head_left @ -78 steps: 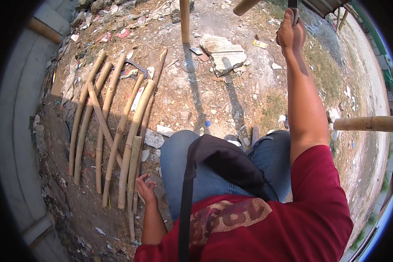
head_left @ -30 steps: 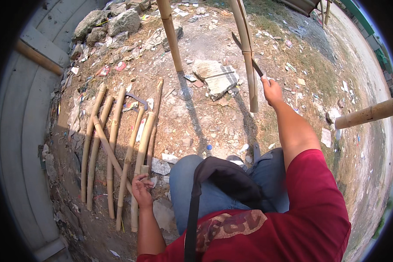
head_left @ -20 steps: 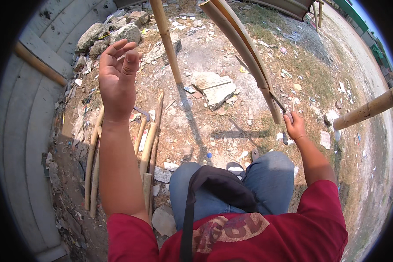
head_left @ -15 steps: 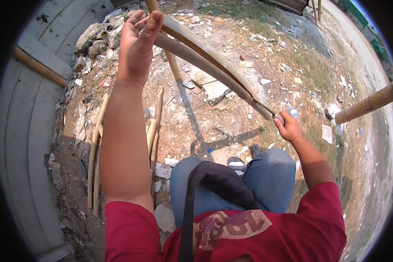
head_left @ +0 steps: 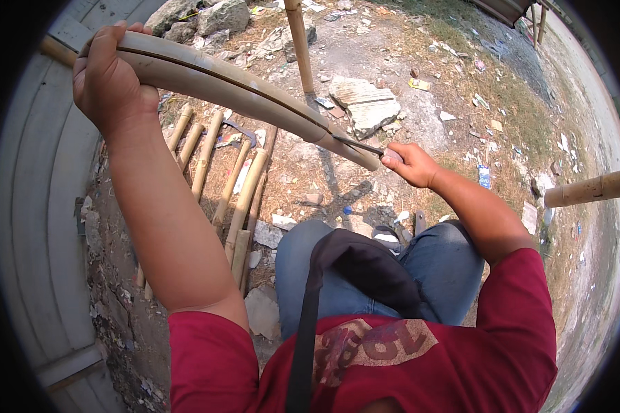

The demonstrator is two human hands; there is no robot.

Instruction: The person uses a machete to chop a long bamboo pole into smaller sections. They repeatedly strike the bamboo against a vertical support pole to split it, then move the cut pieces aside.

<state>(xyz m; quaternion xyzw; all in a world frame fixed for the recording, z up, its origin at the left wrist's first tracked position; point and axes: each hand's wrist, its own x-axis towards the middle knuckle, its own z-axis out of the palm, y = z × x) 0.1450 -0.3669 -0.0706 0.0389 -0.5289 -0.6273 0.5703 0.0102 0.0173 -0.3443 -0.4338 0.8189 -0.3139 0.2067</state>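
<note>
The left hand (head_left: 114,82) has its fingers bent around the upper left end of the bamboo (head_left: 234,89); the thumb lies over it. A long split runs along this bamboo, which slopes down to the right, above the ground. The right hand (head_left: 415,165) has its fingers closed on the handle of the knife (head_left: 358,145). The blade lies at the split, close to the lower end; how deep it goes, I cannot tell. Below the bamboo, on the left, several poles (head_left: 244,199) lie side by side on the ground (head_left: 420,124), with a curved tool (head_left: 241,131) among their upper ends. The pale slab (head_left: 365,103) lies beyond the bamboo, near an upright post (head_left: 298,48).
</note>
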